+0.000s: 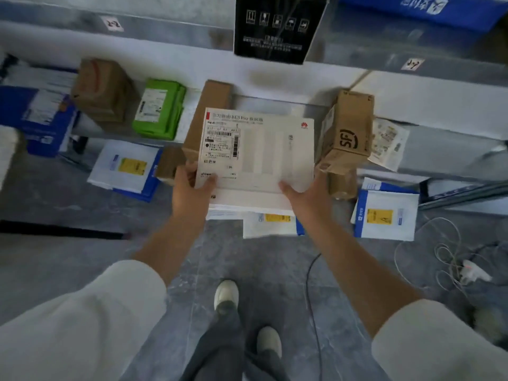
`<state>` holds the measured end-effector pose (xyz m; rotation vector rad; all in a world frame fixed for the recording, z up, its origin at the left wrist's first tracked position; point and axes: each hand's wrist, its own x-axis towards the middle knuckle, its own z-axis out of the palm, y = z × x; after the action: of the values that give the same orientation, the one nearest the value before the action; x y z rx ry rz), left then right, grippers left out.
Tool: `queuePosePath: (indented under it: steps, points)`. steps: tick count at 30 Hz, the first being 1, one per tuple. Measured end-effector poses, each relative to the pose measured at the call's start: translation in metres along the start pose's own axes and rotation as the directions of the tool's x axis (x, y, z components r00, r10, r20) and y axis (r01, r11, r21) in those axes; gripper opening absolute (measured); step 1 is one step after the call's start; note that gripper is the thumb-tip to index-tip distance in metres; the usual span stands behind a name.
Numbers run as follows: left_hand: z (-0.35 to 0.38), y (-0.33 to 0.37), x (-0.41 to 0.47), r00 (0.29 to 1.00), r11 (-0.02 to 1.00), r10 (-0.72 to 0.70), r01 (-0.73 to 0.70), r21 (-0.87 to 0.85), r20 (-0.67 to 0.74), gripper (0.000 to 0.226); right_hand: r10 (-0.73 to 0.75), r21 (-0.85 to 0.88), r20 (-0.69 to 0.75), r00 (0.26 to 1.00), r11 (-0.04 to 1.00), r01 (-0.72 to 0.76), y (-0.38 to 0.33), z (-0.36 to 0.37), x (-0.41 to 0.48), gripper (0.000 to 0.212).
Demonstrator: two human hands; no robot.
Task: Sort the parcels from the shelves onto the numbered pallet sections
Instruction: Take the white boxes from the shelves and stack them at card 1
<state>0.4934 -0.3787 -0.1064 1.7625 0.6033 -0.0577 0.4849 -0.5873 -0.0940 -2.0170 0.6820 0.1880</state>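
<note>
Both hands hold one flat white cardboard box [264, 152] with a black and white paper label on its top. The left hand [192, 182] grips the near left corner, with the thumb on top. The right hand [305, 189] grips the near right corner, thumb on top too. The box lies flat in the hands, out in front of the grey metal shelf [439, 105]. I cannot tell if its far edge touches the shelf.

Just behind the white box lies a long brown cardboard box [215, 103]. Just beside it on the right stands a brown cardboard box with black letters [349, 133], tilted a bit. Further left on the shelf are a green wrapped parcel [160, 108] and a brown taped box [103, 89]. A big black box [277, 26] sits higher up.

Down low, a white and blue mail bag with a yellow sticker [126, 166] lies to the left. Another mail bag like it [384, 215] lies to the right. A thin white cable [445, 257] lies in loops on the grey floor [82, 202]. The person wears white sleeves [82, 312] and white shoes [226, 294].
</note>
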Motion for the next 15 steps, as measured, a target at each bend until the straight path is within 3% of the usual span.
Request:
queuePosePath:
  steps: [7,15]
  points:
    - [-0.07,-0.005,-0.142,0.982,0.993,-0.082,0.066,-0.099,-0.168,0.035,-0.195,-0.082,0.119,0.974,0.975,0.205,0.005,-0.04,-0.129,0.077]
    - [-0.161,0.029,-0.273,0.928,0.975,-0.029,-0.055,-0.214,-0.372,0.024,-0.443,-0.119,0.201,0.874,0.875,0.47,-0.039,-0.074,-0.243,0.076]
